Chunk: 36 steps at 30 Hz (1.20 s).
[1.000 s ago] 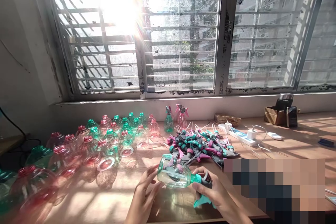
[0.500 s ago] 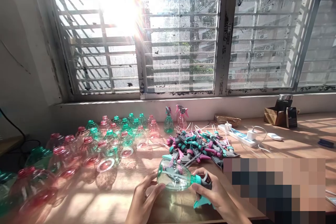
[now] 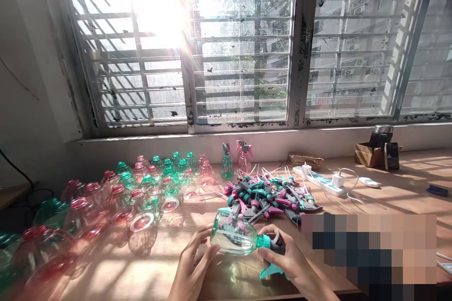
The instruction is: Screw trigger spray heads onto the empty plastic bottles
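Note:
A clear green spray bottle (image 3: pixel 233 235) lies on its side in the air between my two hands, base to the left. My left hand (image 3: pixel 196 256) holds the base end, with the thumb in front and the fingers behind. Around the neck, my right hand (image 3: pixel 286 256) grips the turquoise collar and grey spray head (image 3: pixel 277 244); the turquoise trigger (image 3: pixel 271 271) points down. A thin dip tube shows through the bottle wall. Just beyond the bottle is a heap of loose spray heads (image 3: pixel 264 193) in pink, turquoise and grey.
Several open red bottles (image 3: pixel 118 200) and green bottles (image 3: pixel 150 181) stand at left. Finished-looking spray bottles (image 3: pixel 226 164) stand by the wall. A power strip (image 3: pixel 319 181), a wicker tray (image 3: pixel 306 160) and a cardboard box (image 3: pixel 367 155) are at right. A pixelated patch hides the lower right.
Almost nothing differs. The bottle and my left hand have shifted very slightly to the left; both hands keep their hold.

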### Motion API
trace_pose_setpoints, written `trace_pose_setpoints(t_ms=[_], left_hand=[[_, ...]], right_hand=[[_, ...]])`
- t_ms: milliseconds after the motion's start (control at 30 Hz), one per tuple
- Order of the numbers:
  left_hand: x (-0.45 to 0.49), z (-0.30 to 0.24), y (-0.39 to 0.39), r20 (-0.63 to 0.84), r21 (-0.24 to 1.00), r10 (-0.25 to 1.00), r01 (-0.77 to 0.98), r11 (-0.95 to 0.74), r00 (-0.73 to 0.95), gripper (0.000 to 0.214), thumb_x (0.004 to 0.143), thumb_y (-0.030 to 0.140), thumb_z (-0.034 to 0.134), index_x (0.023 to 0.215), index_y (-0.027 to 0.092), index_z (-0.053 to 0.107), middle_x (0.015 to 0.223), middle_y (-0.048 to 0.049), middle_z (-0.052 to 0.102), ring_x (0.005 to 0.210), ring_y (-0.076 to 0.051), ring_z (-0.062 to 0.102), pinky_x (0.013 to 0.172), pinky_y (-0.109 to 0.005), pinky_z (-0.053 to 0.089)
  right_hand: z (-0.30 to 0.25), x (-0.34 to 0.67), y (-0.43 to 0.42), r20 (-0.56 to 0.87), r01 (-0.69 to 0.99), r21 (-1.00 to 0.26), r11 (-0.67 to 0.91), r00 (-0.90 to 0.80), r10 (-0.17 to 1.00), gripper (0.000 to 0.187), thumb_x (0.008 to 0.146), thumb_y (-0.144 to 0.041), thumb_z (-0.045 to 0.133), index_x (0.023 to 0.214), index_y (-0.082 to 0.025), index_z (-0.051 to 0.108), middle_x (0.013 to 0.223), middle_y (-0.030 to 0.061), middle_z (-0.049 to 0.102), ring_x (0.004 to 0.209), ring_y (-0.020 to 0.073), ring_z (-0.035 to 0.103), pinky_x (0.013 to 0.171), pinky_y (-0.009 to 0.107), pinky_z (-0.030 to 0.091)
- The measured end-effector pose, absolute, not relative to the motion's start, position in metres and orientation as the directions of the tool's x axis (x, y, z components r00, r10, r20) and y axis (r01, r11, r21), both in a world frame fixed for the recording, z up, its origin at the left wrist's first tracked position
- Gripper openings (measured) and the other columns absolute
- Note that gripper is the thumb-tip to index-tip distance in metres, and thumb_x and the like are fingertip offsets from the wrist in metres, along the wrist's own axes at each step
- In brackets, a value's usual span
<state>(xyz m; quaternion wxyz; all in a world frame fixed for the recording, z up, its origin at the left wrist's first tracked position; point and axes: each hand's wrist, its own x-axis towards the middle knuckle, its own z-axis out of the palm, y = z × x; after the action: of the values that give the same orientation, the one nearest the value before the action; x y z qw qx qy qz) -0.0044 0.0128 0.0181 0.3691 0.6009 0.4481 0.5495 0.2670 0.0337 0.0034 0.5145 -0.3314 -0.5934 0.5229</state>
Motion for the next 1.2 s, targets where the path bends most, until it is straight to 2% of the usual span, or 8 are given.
trace_pose_setpoints(t_ms=[167,367,467,633,800,933,1067,1200], left_hand=[[-0.003,0.026,0.012,0.319,0.943,0.948,0.095,-0.319,0.018,0.046,0.088,0.059,0.074,0.119,0.026,0.081,0.142,-0.0118,0.064,0.123,-0.040,0.070,0.087,-0.036,0.069],[-0.006,0.022,0.014,0.398,0.903,0.917,0.185,-0.388,-0.017,0.046,0.083,0.059,0.080,0.116,0.028,0.083,0.134,-0.0117,0.071,0.137,-0.040,0.060,0.108,-0.042,0.058],[-0.001,0.021,0.009,0.353,0.933,0.935,0.093,-0.349,-0.033,0.043,0.082,0.055,0.083,0.116,0.028,0.081,0.142,-0.0110,0.065,0.133,-0.041,0.063,0.096,-0.041,0.066],[0.008,0.024,0.005,0.267,0.963,0.962,-0.030,-0.269,-0.061,0.043,0.086,0.057,0.076,0.117,0.027,0.077,0.150,-0.0104,0.057,0.106,-0.037,0.078,0.077,-0.040,0.071],[-0.002,0.029,0.013,0.388,0.895,0.921,0.245,-0.374,-0.012,0.039,0.092,0.057,0.069,0.110,0.025,0.083,0.139,-0.0130,0.067,0.139,-0.040,0.057,0.108,-0.044,0.057],[-0.006,0.030,0.015,0.451,0.839,0.891,0.321,-0.439,0.038,0.037,0.095,0.053,0.066,0.119,0.027,0.080,0.137,-0.0124,0.069,0.140,-0.038,0.055,0.117,-0.047,0.047],[0.001,0.030,0.008,0.400,0.894,0.916,0.217,-0.393,0.013,0.038,0.091,0.053,0.072,0.119,0.028,0.078,0.142,-0.0108,0.065,0.139,-0.036,0.056,0.106,-0.040,0.057],[0.008,0.036,0.001,0.339,0.936,0.940,0.118,-0.333,-0.034,0.039,0.089,0.057,0.073,0.112,0.026,0.078,0.145,-0.0103,0.062,0.132,-0.036,0.061,0.087,-0.034,0.066]], right_hand=[[0.005,0.266,0.032,0.246,-0.146,-0.966,0.215,-0.245,0.938,0.044,0.082,-0.054,0.084,0.103,-0.021,0.063,0.061,-0.0049,0.065,0.057,0.0177,0.064,0.056,0.027,0.049],[0.011,0.268,0.031,0.223,-0.175,-0.967,0.187,-0.220,0.950,0.044,0.082,-0.054,0.084,0.102,-0.021,0.062,0.062,-0.0050,0.066,0.057,0.0164,0.063,0.057,0.027,0.051],[0.009,0.268,0.031,0.226,-0.172,-0.966,0.190,-0.215,0.950,0.045,0.082,-0.053,0.085,0.104,-0.021,0.062,0.063,-0.0054,0.066,0.058,0.0157,0.063,0.058,0.026,0.051],[0.006,0.267,0.029,0.287,-0.111,-0.957,0.268,-0.241,0.927,0.039,0.085,-0.051,0.083,0.100,-0.021,0.063,0.063,-0.0043,0.067,0.060,0.0167,0.063,0.061,0.028,0.052],[0.009,0.266,0.028,0.256,-0.125,-0.965,0.231,-0.240,0.937,0.041,0.083,-0.052,0.083,0.100,-0.021,0.064,0.062,-0.0040,0.066,0.059,0.0175,0.063,0.059,0.029,0.053],[0.009,0.268,0.031,0.222,-0.158,-0.969,0.190,-0.222,0.949,0.045,0.080,-0.056,0.084,0.099,-0.021,0.064,0.061,-0.0037,0.066,0.056,0.0173,0.061,0.055,0.028,0.051],[0.005,0.269,0.034,0.199,-0.216,-0.965,0.150,-0.227,0.953,0.046,0.079,-0.056,0.086,0.097,-0.021,0.063,0.072,-0.0014,0.070,0.057,0.0164,0.064,0.057,0.028,0.050],[0.004,0.268,0.032,0.232,-0.189,-0.964,0.188,-0.249,0.940,0.042,0.081,-0.052,0.086,0.100,-0.021,0.065,0.066,-0.0049,0.064,0.059,0.0157,0.063,0.057,0.026,0.052]])
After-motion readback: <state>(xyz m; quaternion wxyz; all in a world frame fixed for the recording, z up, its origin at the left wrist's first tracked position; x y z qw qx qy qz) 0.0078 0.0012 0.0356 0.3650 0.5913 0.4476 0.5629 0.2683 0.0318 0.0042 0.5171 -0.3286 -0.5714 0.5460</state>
